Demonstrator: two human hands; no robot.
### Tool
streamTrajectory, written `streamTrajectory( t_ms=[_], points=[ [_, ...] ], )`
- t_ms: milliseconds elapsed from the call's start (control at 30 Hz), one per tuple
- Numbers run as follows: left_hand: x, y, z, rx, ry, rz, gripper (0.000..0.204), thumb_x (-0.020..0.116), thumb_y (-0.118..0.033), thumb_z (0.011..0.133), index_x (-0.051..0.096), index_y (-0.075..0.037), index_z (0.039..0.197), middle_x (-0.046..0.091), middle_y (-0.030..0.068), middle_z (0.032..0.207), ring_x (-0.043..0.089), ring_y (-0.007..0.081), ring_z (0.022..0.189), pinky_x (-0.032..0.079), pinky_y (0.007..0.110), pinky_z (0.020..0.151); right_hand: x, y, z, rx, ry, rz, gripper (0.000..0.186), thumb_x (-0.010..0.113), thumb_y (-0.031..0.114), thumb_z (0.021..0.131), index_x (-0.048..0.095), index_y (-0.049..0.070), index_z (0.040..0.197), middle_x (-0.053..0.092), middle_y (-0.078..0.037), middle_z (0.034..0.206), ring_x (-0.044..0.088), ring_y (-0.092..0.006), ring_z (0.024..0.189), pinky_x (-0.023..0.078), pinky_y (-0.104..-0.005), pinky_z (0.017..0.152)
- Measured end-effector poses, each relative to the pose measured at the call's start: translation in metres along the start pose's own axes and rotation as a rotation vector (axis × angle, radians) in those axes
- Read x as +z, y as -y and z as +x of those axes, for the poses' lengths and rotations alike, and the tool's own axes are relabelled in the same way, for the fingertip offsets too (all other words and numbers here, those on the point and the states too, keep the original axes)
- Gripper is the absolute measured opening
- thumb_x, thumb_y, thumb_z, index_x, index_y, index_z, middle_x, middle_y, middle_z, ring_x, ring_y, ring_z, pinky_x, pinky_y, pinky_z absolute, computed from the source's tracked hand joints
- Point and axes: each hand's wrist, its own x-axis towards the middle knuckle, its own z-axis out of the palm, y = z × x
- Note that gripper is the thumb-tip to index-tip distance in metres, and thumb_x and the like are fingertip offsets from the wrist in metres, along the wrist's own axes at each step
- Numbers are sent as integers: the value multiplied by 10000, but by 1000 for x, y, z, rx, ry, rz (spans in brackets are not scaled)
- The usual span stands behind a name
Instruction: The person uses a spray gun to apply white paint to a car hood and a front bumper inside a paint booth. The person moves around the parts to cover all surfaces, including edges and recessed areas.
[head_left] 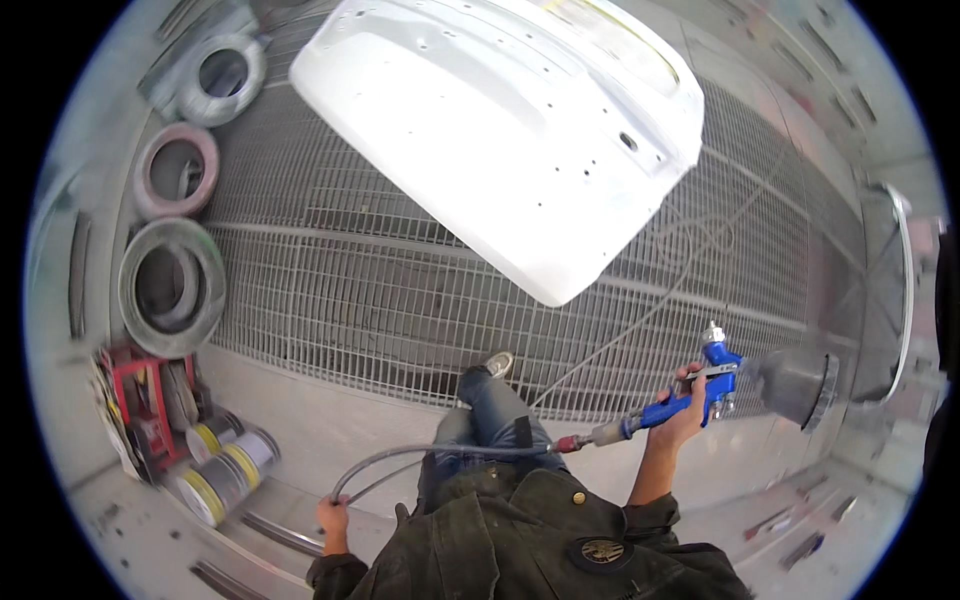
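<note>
In my right hand is a blue spray gun, gripped by its handle with fingers at the trigger. A dark grey paint cup sticks out from the gun to the right, and its silver nozzle points away from me. A grey air hose joins the gun's handle through a red coupling and loops across my legs to the left. My left hand is closed around that hose. Ahead of me, apart from the gun, stands a white car door-like panel with several small holes and a window opening.
Metal floor grating lies beneath the panel. Several tyres line the left wall. Nearer on the left are a red rack and paint cans. A thin hose trails over the grating. A pale curved bar stands at right.
</note>
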Motion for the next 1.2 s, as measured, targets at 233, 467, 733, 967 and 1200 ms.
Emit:
streamTrajectory(
  t_ms=[233, 467, 733, 967, 1200],
  points=[
    [-26, -87, 98, 88, 224, 109, 135, 597, -85, 769, 724, -64, 809, 686, 137, 732, 663, 246, 682, 501, 346, 648, -13, -30, -41, 5, -97, 37, 329, 434, 302, 993, 481, 41, 1189, 531, -57, 1074, 521, -119, 931, 466, -225, 455],
    [-43, -125, 209, 640, 482, 521, 145, 575, -47, 674, 694, -70, 753, 653, 166, 716, 627, 360, 723, 491, 443, 674, 13, -113, -153, 255, 101, -38, 633, 518, 539, 908, 444, -22, 1190, 498, -144, 1063, 553, -183, 871, 547, -258, 505],
    [-47, -194, 339, 886, 687, 579, 225, 529, 13, 607, 680, -66, 753, 663, 142, 810, 581, 387, 850, 459, 439, 764, 54, -197, -230, 348, -198, -18, 584, 578, 480, 889, 473, -10, 1189, 522, -138, 1076, 572, -176, 895, 548, -285, 551],
    [-46, -177, 388, 784, 665, 785, 175, 566, 6, 629, 685, -68, 733, 674, 139, 802, 604, 355, 825, 465, 421, 788, 72, -244, -232, 346, -422, -136, 475, 549, 369, 913, 468, -42, 1135, 504, -128, 1014, 574, -155, 789, 544, -251, 513],
    [-16, -198, 367, 921, 668, 684, 207, 539, 12, 607, 683, -58, 738, 666, 147, 774, 620, 351, 819, 469, 412, 807, 71, -247, -230, 640, -47, -66, 628, 646, 543, 834, 515, 9, 1138, 552, -107, 996, 609, -179, 782, 520, -295, 629]
  ],
)
